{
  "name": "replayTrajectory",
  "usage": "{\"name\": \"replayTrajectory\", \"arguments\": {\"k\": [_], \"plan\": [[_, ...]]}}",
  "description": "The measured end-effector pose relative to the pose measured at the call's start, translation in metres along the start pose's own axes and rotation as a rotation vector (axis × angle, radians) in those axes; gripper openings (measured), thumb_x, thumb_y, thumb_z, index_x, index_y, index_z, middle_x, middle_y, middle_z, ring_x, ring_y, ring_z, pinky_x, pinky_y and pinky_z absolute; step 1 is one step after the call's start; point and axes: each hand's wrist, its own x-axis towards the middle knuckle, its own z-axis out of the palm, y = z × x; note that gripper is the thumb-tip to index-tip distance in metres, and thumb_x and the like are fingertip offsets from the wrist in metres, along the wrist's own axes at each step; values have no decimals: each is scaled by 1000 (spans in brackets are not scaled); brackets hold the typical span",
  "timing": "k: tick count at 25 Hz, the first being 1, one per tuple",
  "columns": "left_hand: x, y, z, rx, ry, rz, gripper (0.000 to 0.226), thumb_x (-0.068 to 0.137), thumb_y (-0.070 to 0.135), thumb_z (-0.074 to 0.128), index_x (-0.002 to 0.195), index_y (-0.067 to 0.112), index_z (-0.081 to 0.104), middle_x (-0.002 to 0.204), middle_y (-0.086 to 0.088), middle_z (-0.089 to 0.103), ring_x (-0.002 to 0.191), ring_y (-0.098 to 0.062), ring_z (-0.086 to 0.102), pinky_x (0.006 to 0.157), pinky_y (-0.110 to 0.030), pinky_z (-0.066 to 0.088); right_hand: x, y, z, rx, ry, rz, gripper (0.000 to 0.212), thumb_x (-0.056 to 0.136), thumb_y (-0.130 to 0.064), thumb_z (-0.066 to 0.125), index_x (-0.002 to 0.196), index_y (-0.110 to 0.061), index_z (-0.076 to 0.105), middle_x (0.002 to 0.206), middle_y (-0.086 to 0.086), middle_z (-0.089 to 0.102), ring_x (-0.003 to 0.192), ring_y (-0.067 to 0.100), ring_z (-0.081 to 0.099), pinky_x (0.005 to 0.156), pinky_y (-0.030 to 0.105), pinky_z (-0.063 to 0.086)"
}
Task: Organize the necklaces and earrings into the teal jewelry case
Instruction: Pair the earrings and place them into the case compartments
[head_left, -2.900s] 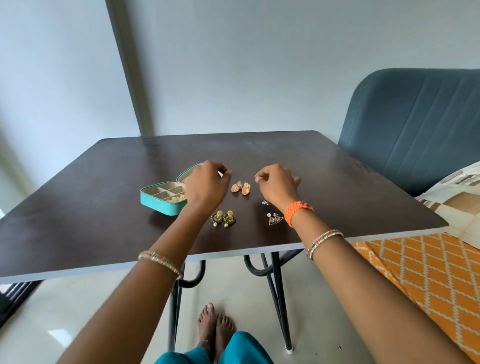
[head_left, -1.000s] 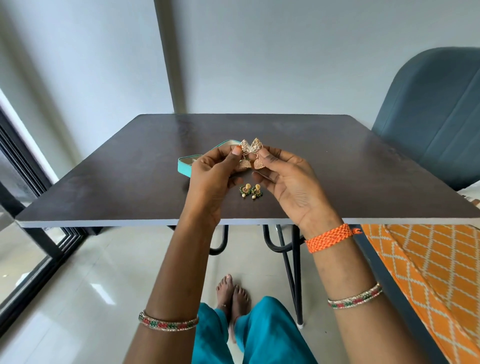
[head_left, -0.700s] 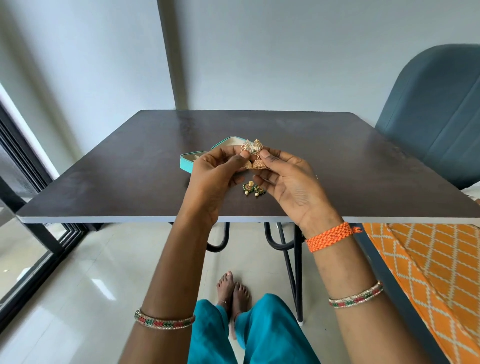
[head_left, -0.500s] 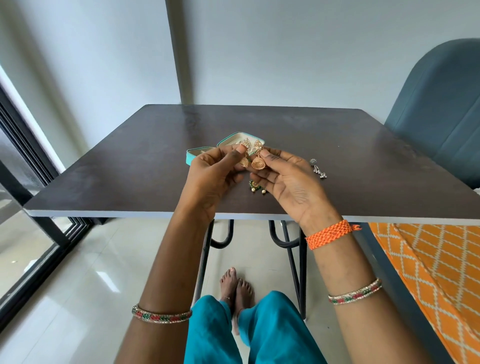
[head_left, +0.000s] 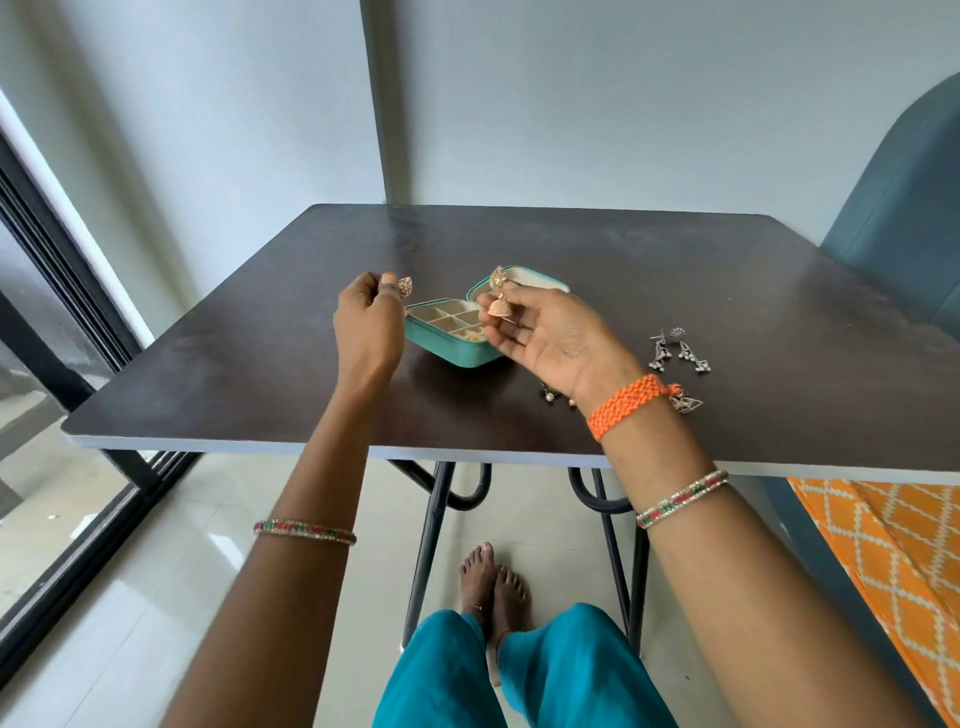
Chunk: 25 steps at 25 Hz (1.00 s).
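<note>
dark table (head_left: 675, 270), teal chair (head_left: 904, 218), orange patterned cloth (head_left: 893, 545), tiled floor (head_left: 171, 566)

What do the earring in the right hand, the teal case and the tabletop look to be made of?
Gold earring: likely gold-toned metal, warm glint and fine filigree; real gold cannot be told. Teal jewelry case: smooth matte teal shell, perhaps faux leather or plastic, with a pale, soft-looking divided lining. Table: dark wood-look laminate board, judging by faint grain, low sheen and a pale edge band.
</note>
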Motion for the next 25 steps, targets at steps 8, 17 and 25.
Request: {"name": "replayTrajectory", "arguments": {"k": [8,17,25], "plan": [[-14,-29,3,48,-124,-51,28,96,26,52,83,4,64,72,-7,68,55,-17,60,52,-28,55,6,12,-12,-470,79,-66,9,93,-9,53,87,-14,58,80,7,71,43,5,48,38,15,35],[-35,-8,20,342,8,-90,25,85,39,62,73,18,68,77,-1,69,69,-19,63,54,-24,38,12,25,-28,-605,127,-175,15,93,-13,55,78,-16,59,79,1,71,29,3,39,31,13,26],[-40,0,21,670,15,60,22,87,32,63,94,14,73,96,-10,71,84,-31,64,64,-32,44,9,27,-27,-647,136,-223,16,93,-17,55,77,-19,62,77,-3,71,31,3,39,32,13,29]]}}
